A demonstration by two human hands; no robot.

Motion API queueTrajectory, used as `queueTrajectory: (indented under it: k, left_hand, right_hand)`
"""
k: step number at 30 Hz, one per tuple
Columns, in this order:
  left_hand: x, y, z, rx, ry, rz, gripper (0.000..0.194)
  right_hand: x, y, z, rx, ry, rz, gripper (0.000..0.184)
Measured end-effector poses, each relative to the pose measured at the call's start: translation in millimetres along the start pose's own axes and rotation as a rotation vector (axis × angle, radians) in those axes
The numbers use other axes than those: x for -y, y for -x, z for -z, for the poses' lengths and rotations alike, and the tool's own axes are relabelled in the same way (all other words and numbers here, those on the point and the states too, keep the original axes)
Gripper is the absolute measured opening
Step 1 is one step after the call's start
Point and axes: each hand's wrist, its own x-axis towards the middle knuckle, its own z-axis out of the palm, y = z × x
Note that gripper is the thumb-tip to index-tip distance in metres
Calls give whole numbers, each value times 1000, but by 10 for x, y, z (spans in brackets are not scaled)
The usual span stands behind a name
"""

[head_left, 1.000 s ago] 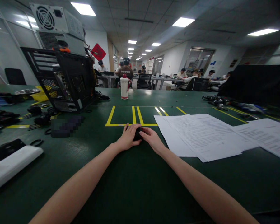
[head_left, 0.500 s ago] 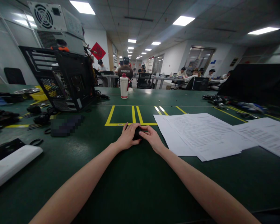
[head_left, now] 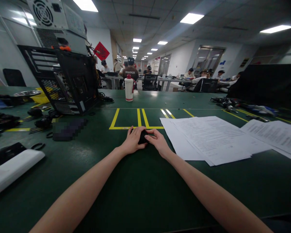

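Both of my hands meet over the green table (head_left: 135, 187), around a small black rounded object (head_left: 143, 137). My left hand (head_left: 133, 137) is wrapped over its left side, fingers on top and thumb at the near edge. From the right, my right hand (head_left: 157, 140) grips it between thumb and fingertips. Much of the object is covered by my fingers, so its kind cannot be made out. Just beyond my hands run yellow tape lines (head_left: 123, 128). Printed papers (head_left: 208, 139) lie to the right of my right hand.
An open black computer case (head_left: 63, 81) with a power supply (head_left: 55, 16) on top stands at the left. A white cup (head_left: 129, 89) with a red lid is ahead. A long white object (head_left: 16, 171) lies near left, cables (head_left: 225, 103) far right. Several people sit in the background.
My hands keep almost the same grip on the black object. The view has shifted very slightly, and the far corner of the rightmost papers looks a little more raised.
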Motion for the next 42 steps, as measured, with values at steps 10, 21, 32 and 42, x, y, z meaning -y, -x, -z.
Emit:
queueTrajectory:
  k: [10,21,32,42]
  left_hand:
    - [-7,-16,3,7,14,13,63]
    - [-10,-11,-4,-10,-5,11,63]
    - [-8,-9,0,-18,12,-1,62]
    - [-10,-13,0,-11,2,4,61]
  right_hand:
    - [-27,-12,34,35,-21,-27,31]
    - [-87,-36,11,-39,28,25,27]
    - [-47,8,37,39,29,35,31]
    - [-120,-67,44,-54,102,-4,31]
